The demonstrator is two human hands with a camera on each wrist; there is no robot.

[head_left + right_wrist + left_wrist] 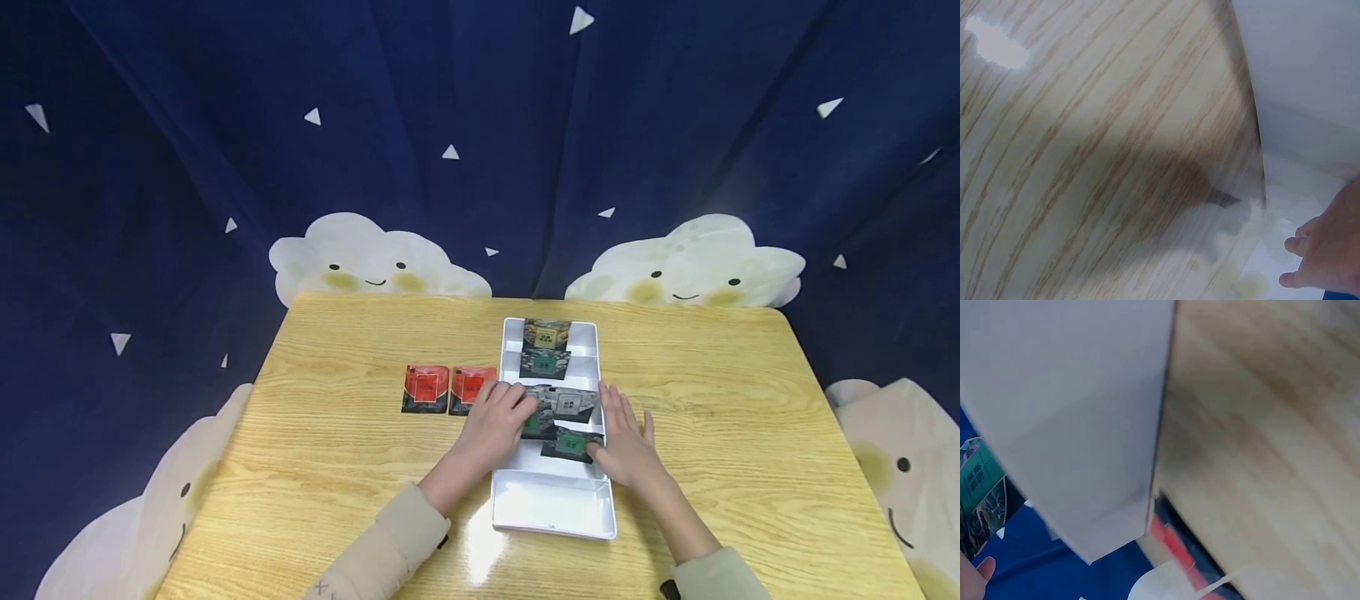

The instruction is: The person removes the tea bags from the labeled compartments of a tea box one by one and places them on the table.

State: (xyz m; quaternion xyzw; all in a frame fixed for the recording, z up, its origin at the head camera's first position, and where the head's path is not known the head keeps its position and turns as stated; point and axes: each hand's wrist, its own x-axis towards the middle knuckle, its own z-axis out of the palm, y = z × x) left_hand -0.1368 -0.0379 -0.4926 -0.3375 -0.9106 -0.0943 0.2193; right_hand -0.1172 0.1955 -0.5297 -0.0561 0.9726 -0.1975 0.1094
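Note:
A white divided tray (553, 504) stands on the table. At its left side my left hand (491, 425) has curled fingers and grips the edge of a dark packet with a green label (534, 425); in the left wrist view this packet (982, 487) shows above the tray's rim, close to the fingertips. My right hand (632, 448) lies along the tray's right wall, fingers extended, its thumb resting on a second green-labelled packet (570, 444). Behind these are grey-labelled packets (576, 404), partly overlapped. The right wrist view shows the right hand (1329, 250) against the tray's wall.
In the tray's far part lie a yellow-labelled packet (546, 335) and a green-labelled packet (545, 364). Two red-and-black packets (426, 389) lie left of the tray, one partly behind my left hand. A dark blue curtain (480, 100) hangs behind the wooden table (712, 375).

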